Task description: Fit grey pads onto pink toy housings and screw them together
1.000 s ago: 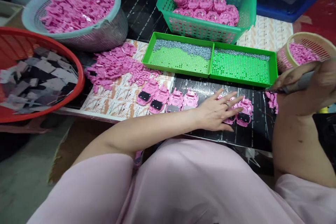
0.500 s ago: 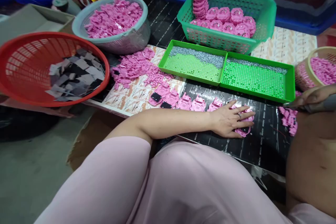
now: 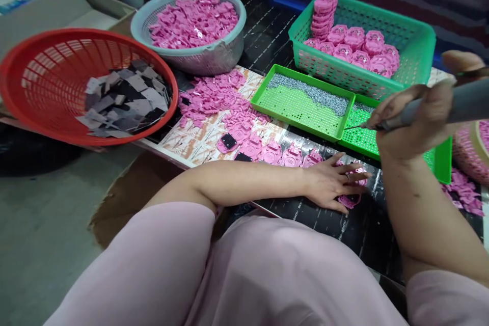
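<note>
My left hand (image 3: 336,183) lies with spread fingers over a pink plastic part (image 3: 349,200) on the dark tabletop, hiding much of it. In my right hand (image 3: 418,117) is a grey electric screwdriver (image 3: 464,103), fingers wrapped around its body. Its thin bit points left, over the divide between two green screw trays. The left tray (image 3: 296,118) and the right tray (image 3: 361,137) hold small silvery screws along their far sides. A row of pink parts (image 3: 271,153) stretches left from my left hand, some with black pieces on them.
A red basket (image 3: 126,138) of grey and black flat pieces stands at left. Behind are a pale basin (image 3: 229,53) of pink pieces and a green basket (image 3: 416,43) of assembled pink units. Loose pink pieces (image 3: 214,91) lie heaped left of the trays.
My right hand has come from the right edge, bringing the screwdriver over the trays. My left hand stays on the pink part. The camera view has shifted slightly.
</note>
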A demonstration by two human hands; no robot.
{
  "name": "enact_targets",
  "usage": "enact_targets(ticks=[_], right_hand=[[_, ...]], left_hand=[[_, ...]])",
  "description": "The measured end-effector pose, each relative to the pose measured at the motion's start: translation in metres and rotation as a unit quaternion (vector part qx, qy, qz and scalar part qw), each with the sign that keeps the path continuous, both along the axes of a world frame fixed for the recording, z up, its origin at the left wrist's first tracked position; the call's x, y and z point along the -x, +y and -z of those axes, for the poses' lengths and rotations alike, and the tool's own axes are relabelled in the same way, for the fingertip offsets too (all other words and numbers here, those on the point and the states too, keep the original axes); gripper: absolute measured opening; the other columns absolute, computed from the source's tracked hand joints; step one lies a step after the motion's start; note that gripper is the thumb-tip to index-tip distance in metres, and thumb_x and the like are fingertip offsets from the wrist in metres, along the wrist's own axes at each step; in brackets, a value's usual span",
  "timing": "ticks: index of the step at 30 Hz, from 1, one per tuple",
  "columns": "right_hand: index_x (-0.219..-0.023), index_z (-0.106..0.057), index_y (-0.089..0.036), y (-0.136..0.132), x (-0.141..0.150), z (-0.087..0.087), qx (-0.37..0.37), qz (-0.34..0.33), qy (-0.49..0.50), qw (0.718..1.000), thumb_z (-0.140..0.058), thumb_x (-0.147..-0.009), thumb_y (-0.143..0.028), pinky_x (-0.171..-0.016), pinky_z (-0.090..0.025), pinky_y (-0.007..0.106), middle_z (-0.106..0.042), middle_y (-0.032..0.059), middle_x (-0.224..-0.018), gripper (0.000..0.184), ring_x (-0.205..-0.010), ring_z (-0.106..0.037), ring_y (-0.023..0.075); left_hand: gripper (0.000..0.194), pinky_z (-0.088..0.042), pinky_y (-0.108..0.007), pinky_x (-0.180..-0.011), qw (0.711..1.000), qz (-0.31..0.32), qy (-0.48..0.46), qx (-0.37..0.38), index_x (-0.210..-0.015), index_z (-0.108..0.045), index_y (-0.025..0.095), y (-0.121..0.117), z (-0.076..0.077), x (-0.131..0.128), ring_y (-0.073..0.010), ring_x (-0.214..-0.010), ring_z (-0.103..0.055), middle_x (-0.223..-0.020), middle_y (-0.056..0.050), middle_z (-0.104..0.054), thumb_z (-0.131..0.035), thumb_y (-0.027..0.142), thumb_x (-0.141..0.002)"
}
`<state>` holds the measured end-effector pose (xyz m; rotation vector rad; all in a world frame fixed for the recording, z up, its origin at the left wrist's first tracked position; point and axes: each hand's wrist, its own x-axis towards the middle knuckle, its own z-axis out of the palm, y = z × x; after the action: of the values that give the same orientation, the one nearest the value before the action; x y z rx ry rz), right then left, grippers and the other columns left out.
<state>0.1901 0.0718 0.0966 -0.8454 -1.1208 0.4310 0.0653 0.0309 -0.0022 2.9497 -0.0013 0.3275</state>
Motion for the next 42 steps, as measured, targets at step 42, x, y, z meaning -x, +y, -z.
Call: enact_targets(ticks=[42], right_hand=[[-0.094, -0.055, -0.029, 0.039, 0.047, 0.038, -0.036, -0.064, -0.02, 0.997, -0.065, -0.083, -0.043, -0.03, -0.028, 0.026, -0.038, -0.0119, -0.043, 0.02, -0.027, -0.036, 0.0101]], left_hand=[[0.05, -0.031, -0.054, -0.11, 0.977, -0.208, -0.031, -0.033, -0.125, -0.057, 0.013, 0.009, -0.008, 0.083, -0.0287, -0.13, -0.048, -0.138, -0.013, -0.056, -0.045, 0.051, -0.096]])
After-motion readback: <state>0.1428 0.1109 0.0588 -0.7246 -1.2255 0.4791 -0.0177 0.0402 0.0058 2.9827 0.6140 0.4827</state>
